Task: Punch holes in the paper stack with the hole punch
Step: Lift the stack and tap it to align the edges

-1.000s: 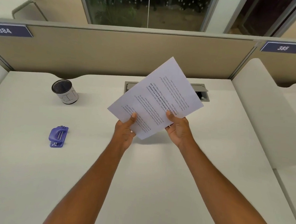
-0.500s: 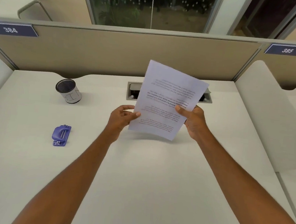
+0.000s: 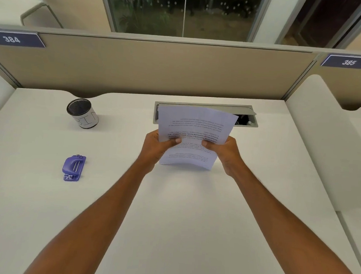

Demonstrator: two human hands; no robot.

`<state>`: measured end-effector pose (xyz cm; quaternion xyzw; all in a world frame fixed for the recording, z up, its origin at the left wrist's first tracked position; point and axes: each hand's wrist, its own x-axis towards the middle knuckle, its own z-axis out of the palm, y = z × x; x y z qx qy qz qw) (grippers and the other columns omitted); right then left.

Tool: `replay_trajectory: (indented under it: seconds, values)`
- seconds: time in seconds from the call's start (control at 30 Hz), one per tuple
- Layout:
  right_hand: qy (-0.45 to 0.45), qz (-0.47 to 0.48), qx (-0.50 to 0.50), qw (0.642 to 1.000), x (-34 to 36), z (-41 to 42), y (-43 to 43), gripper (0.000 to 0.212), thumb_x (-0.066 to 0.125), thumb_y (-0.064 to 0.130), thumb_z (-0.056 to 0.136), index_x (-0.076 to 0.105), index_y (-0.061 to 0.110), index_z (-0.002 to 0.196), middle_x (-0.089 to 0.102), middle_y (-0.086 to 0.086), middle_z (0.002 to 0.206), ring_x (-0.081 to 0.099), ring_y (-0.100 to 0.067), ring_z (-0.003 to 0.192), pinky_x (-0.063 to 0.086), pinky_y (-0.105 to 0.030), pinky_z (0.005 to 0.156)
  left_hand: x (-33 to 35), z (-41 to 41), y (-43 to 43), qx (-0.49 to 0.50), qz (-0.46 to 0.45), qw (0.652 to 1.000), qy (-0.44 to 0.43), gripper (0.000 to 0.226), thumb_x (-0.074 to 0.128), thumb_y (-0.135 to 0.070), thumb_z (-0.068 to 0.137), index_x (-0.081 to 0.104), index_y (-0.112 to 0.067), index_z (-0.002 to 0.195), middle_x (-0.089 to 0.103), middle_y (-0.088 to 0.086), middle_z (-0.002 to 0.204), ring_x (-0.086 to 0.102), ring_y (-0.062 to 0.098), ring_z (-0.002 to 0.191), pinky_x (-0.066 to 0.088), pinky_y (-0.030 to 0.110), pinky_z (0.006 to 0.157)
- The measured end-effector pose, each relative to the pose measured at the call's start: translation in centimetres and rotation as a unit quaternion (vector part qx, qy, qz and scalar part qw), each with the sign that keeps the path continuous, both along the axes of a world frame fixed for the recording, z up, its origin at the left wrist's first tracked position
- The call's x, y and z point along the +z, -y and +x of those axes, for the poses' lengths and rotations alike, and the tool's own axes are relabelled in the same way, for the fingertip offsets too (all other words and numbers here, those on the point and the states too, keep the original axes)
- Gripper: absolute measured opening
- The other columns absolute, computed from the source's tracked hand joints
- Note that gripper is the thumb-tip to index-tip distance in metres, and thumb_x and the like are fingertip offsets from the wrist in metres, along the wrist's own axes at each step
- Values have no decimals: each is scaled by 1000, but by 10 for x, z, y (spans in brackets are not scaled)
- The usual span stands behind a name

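Note:
A white paper stack (image 3: 194, 129) with printed text, upside down to me, is held above the middle of the desk and bows across its width. My left hand (image 3: 157, 146) grips its left edge, thumb on the front. My right hand (image 3: 224, 150) grips its right edge the same way. The purple hole punch (image 3: 73, 168) lies flat on the desk far to the left of both hands, untouched.
A small mesh cup (image 3: 83, 113) with a white label stands at the back left. A grey cable hatch (image 3: 246, 118) is set into the white desk (image 3: 169, 221) behind the paper. Beige partitions (image 3: 148, 68) close the back, and a white divider (image 3: 325, 136) stands on the right.
The paper stack has turned from a slanted tilt to square with me and come lower. My left hand went from barely touching to gripping the left edge; both hands moved closer together.

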<state>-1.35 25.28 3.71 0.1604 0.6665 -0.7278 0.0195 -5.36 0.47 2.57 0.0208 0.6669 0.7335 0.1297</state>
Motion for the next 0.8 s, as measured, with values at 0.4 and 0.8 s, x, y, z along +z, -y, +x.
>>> replay_trajectory:
  seconds: [0.4,0.8]
  values:
    - [18,5,0,1000,-22,8,4,46,92,0,81,77,6,124,82,-9,123,76,-30,115,62,-36,94,-4,12,-4,9,4,1000,8,33,92,-26,85,82,-34,116,83,-3,121,80,18,109,65,32,90]
    - [20,-43,8,999,-28,25,-27,38,84,7,91,75,13,127,82,-8,122,77,-39,116,63,-43,101,20,4,9,57,155,986,37,37,81,-16,97,74,-31,129,75,7,138,73,30,125,61,55,104]
